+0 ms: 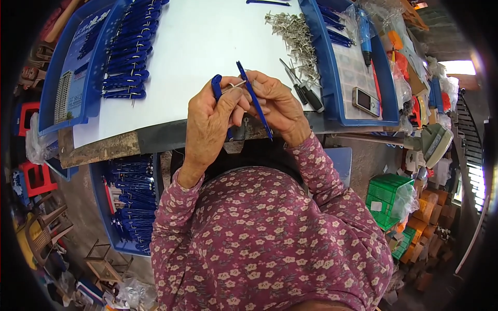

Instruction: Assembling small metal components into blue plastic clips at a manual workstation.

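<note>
My left hand (205,122) is closed around a blue plastic piece (216,87) with a rounded upper end. A thin pale metal piece (237,84) sticks out between my two hands, by the left fingertips. Pinched in my right hand (282,101) is a long, narrow blue plastic strip (251,95), held tilted with its upper end leaning left. The metal piece meets or passes close to this strip; I cannot tell which. Beyond the right hand lie two screwdriver-like tools with dark handles (313,97) and a heap of small metal parts (298,39).
White sheeting (192,41) covers the table. A long row of blue clip-like pieces (129,52) lies beside the left blue tray (96,85). The right blue tray (337,111) holds a phone (366,101) and a blue power screwdriver (365,39). Below the table, another tray (106,223) is full of blue pieces.
</note>
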Demonstrator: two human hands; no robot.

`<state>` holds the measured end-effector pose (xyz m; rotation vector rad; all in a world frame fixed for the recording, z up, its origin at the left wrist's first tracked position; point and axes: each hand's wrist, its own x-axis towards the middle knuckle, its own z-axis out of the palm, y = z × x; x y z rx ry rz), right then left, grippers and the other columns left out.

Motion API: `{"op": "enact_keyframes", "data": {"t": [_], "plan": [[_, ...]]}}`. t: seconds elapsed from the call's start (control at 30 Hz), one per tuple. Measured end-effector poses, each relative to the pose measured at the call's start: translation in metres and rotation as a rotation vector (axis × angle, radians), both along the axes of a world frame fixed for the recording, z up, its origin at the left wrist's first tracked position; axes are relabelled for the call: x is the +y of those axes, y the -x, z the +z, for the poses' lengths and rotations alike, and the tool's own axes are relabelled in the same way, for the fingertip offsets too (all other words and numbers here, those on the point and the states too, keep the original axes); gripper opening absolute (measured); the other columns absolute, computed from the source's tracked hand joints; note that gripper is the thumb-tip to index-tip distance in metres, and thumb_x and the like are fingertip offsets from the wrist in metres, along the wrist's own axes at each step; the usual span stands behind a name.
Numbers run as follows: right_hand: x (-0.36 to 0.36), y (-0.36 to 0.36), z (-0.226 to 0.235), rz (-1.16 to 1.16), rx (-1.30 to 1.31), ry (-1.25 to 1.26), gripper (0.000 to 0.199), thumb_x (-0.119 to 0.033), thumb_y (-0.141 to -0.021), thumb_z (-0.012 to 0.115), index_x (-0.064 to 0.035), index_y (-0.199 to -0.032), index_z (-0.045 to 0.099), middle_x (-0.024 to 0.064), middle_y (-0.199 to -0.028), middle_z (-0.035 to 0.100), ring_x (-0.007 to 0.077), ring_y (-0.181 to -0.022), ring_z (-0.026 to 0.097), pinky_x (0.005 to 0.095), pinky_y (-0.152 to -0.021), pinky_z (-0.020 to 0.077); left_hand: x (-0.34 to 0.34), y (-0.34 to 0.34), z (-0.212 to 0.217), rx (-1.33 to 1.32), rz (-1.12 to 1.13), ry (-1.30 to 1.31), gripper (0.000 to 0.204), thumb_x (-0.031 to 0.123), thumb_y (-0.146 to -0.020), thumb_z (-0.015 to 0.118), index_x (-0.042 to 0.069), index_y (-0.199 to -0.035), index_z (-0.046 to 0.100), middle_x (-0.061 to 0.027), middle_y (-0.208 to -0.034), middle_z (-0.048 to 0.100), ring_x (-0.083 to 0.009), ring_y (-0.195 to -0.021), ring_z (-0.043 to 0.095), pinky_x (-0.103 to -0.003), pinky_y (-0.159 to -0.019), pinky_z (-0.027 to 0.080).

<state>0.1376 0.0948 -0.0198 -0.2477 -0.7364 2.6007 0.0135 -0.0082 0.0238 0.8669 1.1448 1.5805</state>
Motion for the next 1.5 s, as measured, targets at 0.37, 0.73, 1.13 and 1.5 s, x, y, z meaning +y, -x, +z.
{"op": "enact_keyframes", "data": {"t": [0.37,0.73,1.13,1.5], "plan": [[-0.004,0.002,0.003,-0.092,-0.135,-0.151,0.027,-0.012,-0.088,0.055,0.0047,-0.110,0.052,0.0013,-0.074,0.055,0.0020,-0.049,0.038,0.0122,-0.044,0.0306,-0.001,0.002,-0.005,0.015,0.026,-0.023,0.023,0.014,-0.093,0.049,-0.006,-0.104,0.053,-0.0036,-0.074,0.057,-0.0031,-0.055,0.045,-0.015,-0.045,0.033],[-0.009,0.000,0.009,-0.163,-0.190,-0.193,0.022,-0.008,-0.087,0.056,0.0030,-0.106,0.055,-0.0019,-0.071,0.053,0.0009,-0.052,0.040,0.0131,-0.044,0.0301,-0.002,0.004,-0.014,-0.012,0.030,-0.003,0.026,0.016,-0.093,0.049,-0.007,-0.105,0.053,-0.0041,-0.072,0.057,-0.0031,-0.054,0.044,-0.015,-0.044,0.031],[-0.016,0.004,0.015,-0.264,-0.283,-0.330,0.017,-0.008,-0.085,0.059,0.0027,-0.099,0.058,0.0001,-0.075,0.058,0.0003,-0.053,0.042,0.0142,-0.044,0.0290,-0.002,0.006,-0.017,-0.050,0.025,0.003,0.025,0.015,-0.092,0.049,-0.006,-0.105,0.053,-0.0049,-0.072,0.057,-0.0040,-0.053,0.043,-0.016,-0.044,0.029],[-0.018,0.002,0.016,-0.265,-0.333,-0.394,0.016,-0.008,-0.085,0.059,0.0030,-0.097,0.058,-0.0006,-0.071,0.057,0.0001,-0.052,0.042,0.0140,-0.043,0.0287,-0.005,0.010,-0.018,-0.080,0.004,0.000,0.026,0.017,-0.091,0.051,-0.006,-0.103,0.054,-0.0071,-0.071,0.058,-0.0052,-0.052,0.044,-0.017,-0.044,0.029]]}}
